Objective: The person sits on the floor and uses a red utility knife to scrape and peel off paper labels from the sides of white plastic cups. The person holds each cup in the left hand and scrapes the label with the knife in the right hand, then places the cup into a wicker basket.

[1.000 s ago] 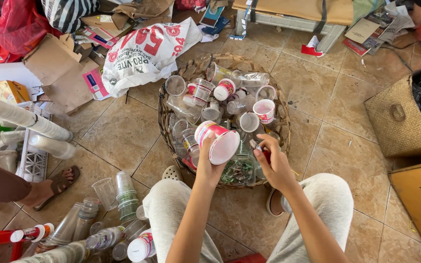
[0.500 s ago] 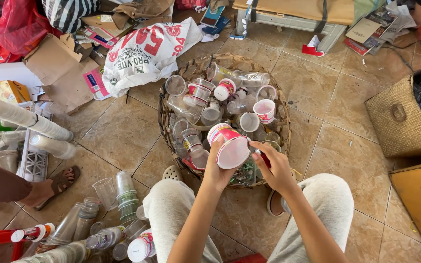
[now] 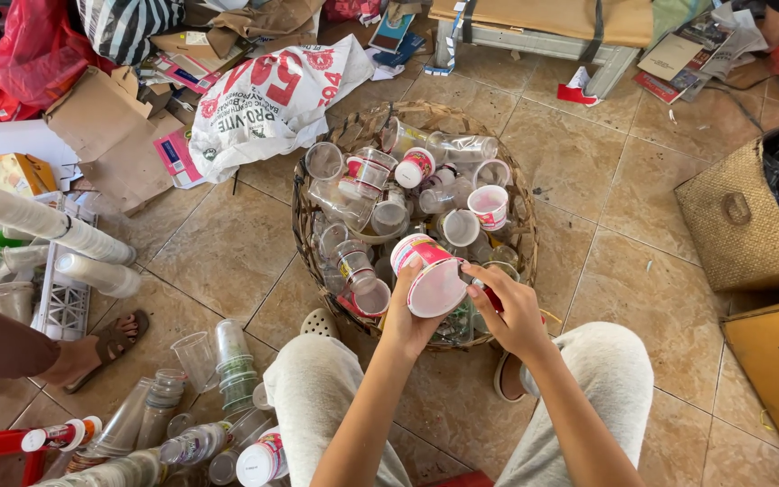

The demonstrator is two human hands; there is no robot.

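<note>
Gripping a red-and-white plastic cup point(image 3: 428, 275) in the left hand point(image 3: 407, 316), tilted mouth-up over the round woven basket point(image 3: 525, 225) of clear cups for easy reach; pinching at its rim with the right hand point(image 3: 507, 311), fingers narrowed there.

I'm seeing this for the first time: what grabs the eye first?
A round wicker basket heaped with used plastic cups sits mid-floor. Over its near rim, the left hand holds a red-and-white cup and the right hand touches its rim. Stacked clear cups lie at left.
</note>
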